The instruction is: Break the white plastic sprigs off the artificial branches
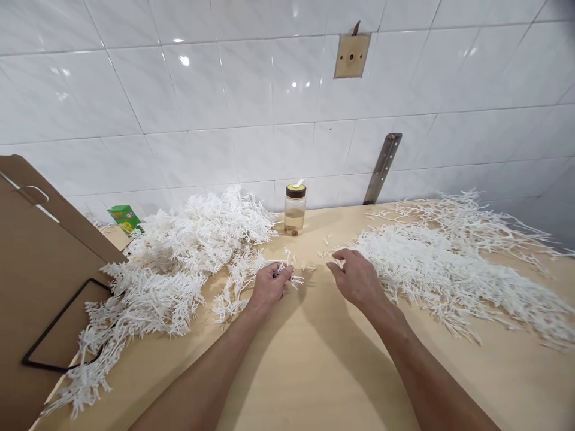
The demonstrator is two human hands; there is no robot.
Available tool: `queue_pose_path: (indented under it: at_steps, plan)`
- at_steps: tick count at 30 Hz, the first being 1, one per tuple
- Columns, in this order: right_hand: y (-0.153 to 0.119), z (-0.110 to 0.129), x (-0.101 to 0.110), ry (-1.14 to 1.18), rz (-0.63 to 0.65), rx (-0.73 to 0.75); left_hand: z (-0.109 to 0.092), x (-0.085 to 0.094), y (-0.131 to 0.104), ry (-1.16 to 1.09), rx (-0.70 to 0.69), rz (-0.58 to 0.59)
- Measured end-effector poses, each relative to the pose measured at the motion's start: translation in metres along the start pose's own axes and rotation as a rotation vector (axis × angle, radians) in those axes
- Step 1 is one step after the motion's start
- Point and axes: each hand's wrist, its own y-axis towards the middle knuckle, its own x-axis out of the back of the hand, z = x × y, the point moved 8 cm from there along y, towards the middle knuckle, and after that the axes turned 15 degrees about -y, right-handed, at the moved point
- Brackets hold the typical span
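Note:
My left hand (270, 286) is closed on a white branched piece (294, 279), whose tips stick out past the thumb. To its right, my right hand (356, 276) is held apart from it, thumb and forefinger spread with nothing visible between them. Its fingers are near the left end of a heap of small white sprigs (431, 263). A few loose sprigs (308, 267) lie on the wooden table (296, 371) between the hands. Beside my left hand is a big pile of white branched pieces (193, 239).
A lidded jar of pale liquid (294, 211) stands behind the hands. Long white stems (471, 218) lie at the back right. On the left are a cardboard box (45, 269), a black wire frame (58, 317) and a green box (126, 219). A metal bracket (383, 169) touches the tiled wall.

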Motion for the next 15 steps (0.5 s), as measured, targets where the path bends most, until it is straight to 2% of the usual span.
queue_pose_path:
  at_steps: [4,6,12,15]
  plan:
    - [-0.015,0.04,-0.025,0.291,0.289,0.18,0.0,-0.002,-0.001,0.01,-0.02,0.027]
    - [-0.022,0.055,-0.03,0.332,0.339,0.206,-0.002,-0.003,-0.001,0.039,-0.036,0.03]
    - [-0.024,0.059,-0.031,0.325,0.315,0.159,-0.004,-0.003,-0.003,0.073,-0.062,0.011]
    - [-0.024,0.063,-0.024,0.288,0.207,0.198,-0.004,-0.002,-0.002,0.065,-0.056,-0.021]
